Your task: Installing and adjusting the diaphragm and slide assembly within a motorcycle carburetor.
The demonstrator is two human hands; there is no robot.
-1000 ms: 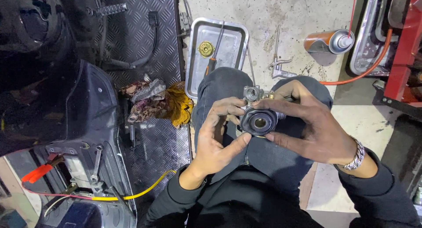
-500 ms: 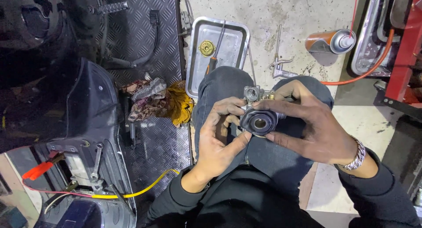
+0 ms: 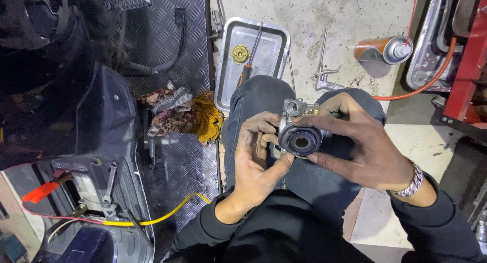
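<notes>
I see both hands meeting over my lap, on dark denim knees. The left hand (image 3: pixel 256 159) cups a small metal carburetor (image 3: pixel 300 131) from below and the side, thumb pressed up against its round face; its grip is closed around the part. The right hand (image 3: pixel 362 146) comes across from the other side, fingers pinching the body near the top, a steel link bracelet (image 3: pixel 412 181) on the wrist. The carburetor is grey cast metal, with a thick black rubber ring around an open round bore facing me, and small brass-coloured fittings on top.

Just left of the left grip, a crumpled patterned rag (image 3: pixel 167 111) and a frayed yellow cloth (image 3: pixel 208 122) lie on diamond-pattern metal plate (image 3: pixel 182 166). Beyond both grips, on rough stained concrete floor (image 3: pixel 324 14), sits a shiny rectangular steel tray (image 3: pixel 231 85) holding a round brass piece (image 3: pixel 240 53) and an orange-handled screwdriver (image 3: pixel 248 65). Past the right grip lie bent metal pliers (image 3: pixel 324 75) and, farther on, an orange spray can (image 3: pixel 383 50) on its side. Far left, a yellow wire (image 3: pixel 162 217) runs beside a dark scooter body (image 3: pixel 76 116).
</notes>
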